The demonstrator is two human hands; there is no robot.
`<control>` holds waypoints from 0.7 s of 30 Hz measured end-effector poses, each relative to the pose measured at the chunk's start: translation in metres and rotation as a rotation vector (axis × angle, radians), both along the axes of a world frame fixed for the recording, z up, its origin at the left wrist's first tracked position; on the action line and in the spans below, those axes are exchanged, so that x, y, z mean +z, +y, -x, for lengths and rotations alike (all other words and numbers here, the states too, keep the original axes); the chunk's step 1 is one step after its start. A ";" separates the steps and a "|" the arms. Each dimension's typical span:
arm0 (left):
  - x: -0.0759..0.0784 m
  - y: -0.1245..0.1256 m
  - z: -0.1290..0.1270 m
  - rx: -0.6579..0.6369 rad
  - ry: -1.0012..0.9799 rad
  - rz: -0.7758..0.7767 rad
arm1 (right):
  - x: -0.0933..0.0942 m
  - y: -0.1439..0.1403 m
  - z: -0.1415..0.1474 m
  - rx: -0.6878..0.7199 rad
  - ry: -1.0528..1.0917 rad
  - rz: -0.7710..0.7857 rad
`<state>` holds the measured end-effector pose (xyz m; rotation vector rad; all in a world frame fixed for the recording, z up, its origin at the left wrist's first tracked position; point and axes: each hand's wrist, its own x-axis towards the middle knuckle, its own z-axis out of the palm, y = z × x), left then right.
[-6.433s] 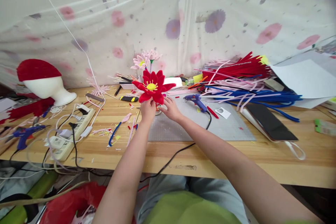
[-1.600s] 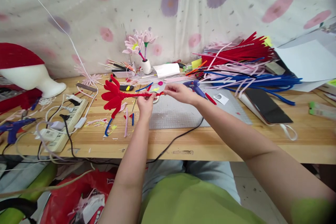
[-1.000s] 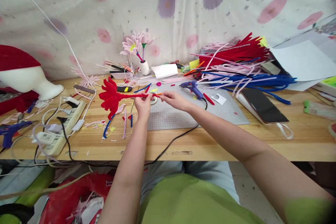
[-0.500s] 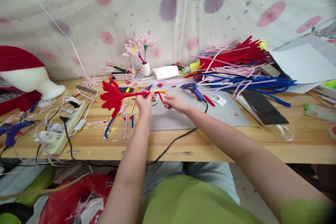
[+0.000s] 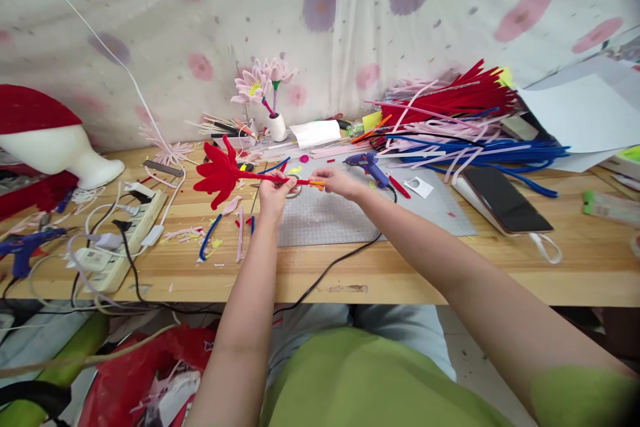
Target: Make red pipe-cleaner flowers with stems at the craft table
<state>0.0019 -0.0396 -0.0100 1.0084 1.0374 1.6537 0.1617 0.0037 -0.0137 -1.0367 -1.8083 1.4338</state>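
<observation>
A red fuzzy pipe-cleaner flower (image 5: 220,172) lies sideways in the air above the wooden table, petals to the left and its red-wrapped stem running right. My left hand (image 5: 275,197) is closed around that stem near its middle. At the stem's right end, orange pipe-cleaner tips (image 5: 317,184) stick out of the red wrapping. My right hand (image 5: 338,183) pinches there, fingers pressed together at the end of the stem; exactly what is between the fingertips is partly hidden. Below both hands lies a grey cutting mat (image 5: 330,220).
A blue glue gun (image 5: 369,165) rests on the mat, its black cord crossing the table front. Bundled pipe cleaners (image 5: 450,107) and a phone (image 5: 507,199) are on the right. A power strip (image 5: 127,240), foam head (image 5: 60,150) and second glue gun (image 5: 23,250) stand left. A white vase (image 5: 277,127) holds pink flowers.
The flower has turned, its petals shifting a little. The loose red strand that hung from my right fingers now lies along the stem, and my right hand has risen slightly toward the orange tips.
</observation>
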 end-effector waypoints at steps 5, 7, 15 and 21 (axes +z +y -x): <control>-0.010 0.004 0.000 0.191 -0.025 -0.012 | -0.019 -0.029 0.009 0.104 0.154 0.142; -0.011 0.005 0.001 0.232 0.022 -0.013 | -0.010 -0.034 0.010 0.059 0.126 0.066; -0.006 0.003 0.008 0.034 0.078 -0.027 | 0.031 -0.002 -0.002 -0.107 -0.198 -0.401; -0.005 0.000 0.007 0.031 -0.048 0.003 | -0.008 -0.009 0.002 0.117 0.081 0.085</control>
